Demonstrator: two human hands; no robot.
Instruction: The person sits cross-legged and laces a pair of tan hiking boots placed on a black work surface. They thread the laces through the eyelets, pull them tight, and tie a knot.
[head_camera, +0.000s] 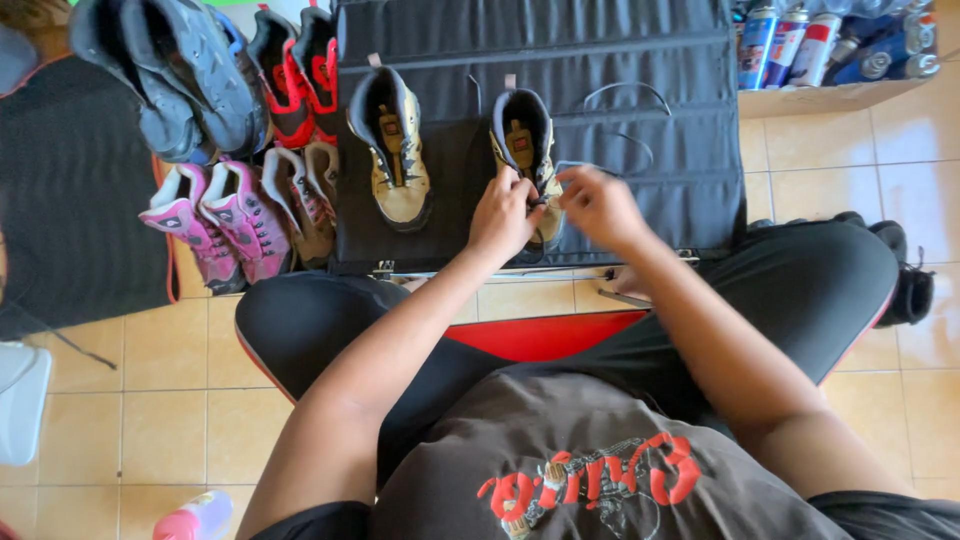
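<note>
Tan shoe (524, 150) stands on the dark mat (640, 90) — its front lies under both hands. Left hand (503, 215) pinches its lace area; right hand (598, 205) — fingers curled, grip indeterminate.

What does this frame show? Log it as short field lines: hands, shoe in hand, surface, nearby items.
left hand: on the laces of the right tan shoe
right hand: beside it, fingers pinched at the same laces
other tan shoe: lies to the left, untouched
surface: black mat on tiled floor
nearby: pink shoes, grey shoes, spray cans
</note>
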